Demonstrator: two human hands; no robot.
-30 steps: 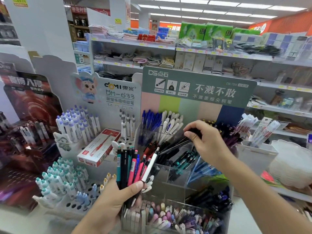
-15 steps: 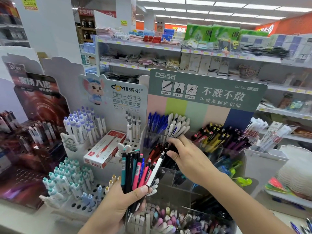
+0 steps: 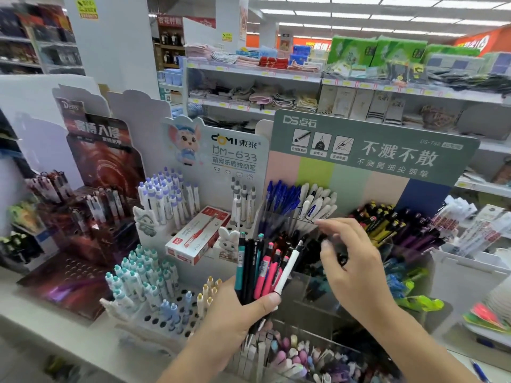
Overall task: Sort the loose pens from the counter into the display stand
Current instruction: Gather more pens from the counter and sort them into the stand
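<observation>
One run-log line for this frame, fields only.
left hand: grips pen bunch upright | right hand: empty, fingers loose, over clear display stand | phase: between placements

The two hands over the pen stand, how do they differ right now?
The left hand grips a bundle of pens, thumb clamped across the barrels; the right hand holds nothing that shows. The left hand's fingers are curled; the right hand's fingers are spread and relaxed. The left hand sits lower, at the stand's front; the right hand hovers higher, over the clear compartments. Both are bare and reach over the same display stand.
</observation>
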